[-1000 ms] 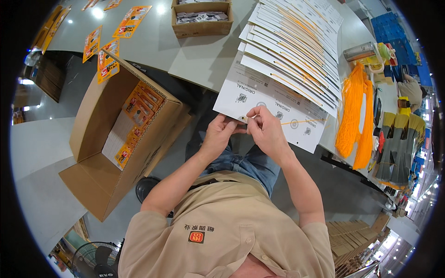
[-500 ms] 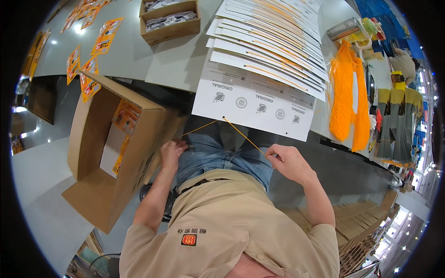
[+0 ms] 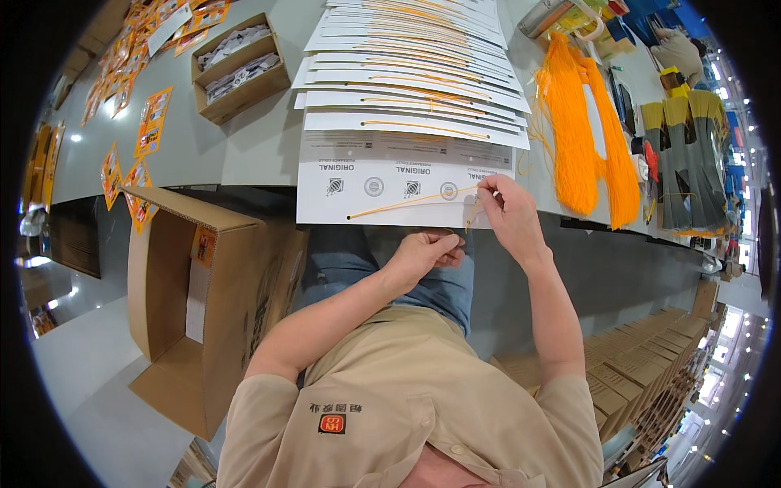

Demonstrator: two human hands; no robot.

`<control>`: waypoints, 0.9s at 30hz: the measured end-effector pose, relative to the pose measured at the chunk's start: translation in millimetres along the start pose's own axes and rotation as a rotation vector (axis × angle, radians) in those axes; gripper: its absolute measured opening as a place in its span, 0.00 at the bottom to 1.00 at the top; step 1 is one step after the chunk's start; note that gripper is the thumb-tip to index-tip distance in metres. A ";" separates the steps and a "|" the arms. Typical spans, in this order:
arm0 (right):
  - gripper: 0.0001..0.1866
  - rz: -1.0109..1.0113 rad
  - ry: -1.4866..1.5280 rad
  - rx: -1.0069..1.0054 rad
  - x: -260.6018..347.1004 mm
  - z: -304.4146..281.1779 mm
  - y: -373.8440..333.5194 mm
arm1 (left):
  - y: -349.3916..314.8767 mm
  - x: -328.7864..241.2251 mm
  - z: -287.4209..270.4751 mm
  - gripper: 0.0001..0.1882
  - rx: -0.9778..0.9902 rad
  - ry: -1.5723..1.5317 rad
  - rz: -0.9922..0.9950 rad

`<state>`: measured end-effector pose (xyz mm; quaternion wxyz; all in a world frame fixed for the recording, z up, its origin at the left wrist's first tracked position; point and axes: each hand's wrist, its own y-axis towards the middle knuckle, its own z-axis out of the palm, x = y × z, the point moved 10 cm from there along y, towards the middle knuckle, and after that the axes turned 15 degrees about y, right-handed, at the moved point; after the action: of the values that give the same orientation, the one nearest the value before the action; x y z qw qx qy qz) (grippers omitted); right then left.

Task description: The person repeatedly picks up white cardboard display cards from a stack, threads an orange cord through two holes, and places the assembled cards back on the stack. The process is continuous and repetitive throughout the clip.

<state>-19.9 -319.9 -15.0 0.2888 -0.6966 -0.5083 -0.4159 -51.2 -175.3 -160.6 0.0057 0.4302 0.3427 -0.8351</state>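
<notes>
right hand (image 3: 511, 213) pinching orange string (image 3: 407, 203) on white card (image 3: 390, 175), left hand (image 3: 423, 252) seemingly below

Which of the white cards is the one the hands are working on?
The front card, at the table's near edge. Its orange cord runs to the right hand; the left hand is just below. The others lie overlapped behind.

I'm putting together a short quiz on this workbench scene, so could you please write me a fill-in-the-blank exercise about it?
1. The string lying across the nearest white card is ____ in colour.
2. The right hand pinches the string at the card's ____ end.
3. The left hand is held ____ the card's near edge, above the lap.
4. The open cardboard box stands to the person's ____.

Missing words: orange; right; below; left
</notes>
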 end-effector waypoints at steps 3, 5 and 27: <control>0.05 -0.048 0.001 -0.020 4.4 -3.6 6.4 | 2.5 -1.2 0.7 0.15 -0.017 -0.111 -0.021; 0.05 -0.059 0.002 -0.023 5.6 -4.5 8.8 | 3.6 -3.1 2.7 0.15 -0.014 -0.176 -0.017; 0.04 0.289 0.570 0.117 -30.8 90.3 -101.3 | -32.8 68.3 -48.3 0.09 -0.106 -0.194 -0.218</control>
<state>-94.4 -227.7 -88.0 0.5152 -0.5994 -0.3260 -0.5188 -69.7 -102.9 -210.4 -0.0291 0.3071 0.4290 -0.8490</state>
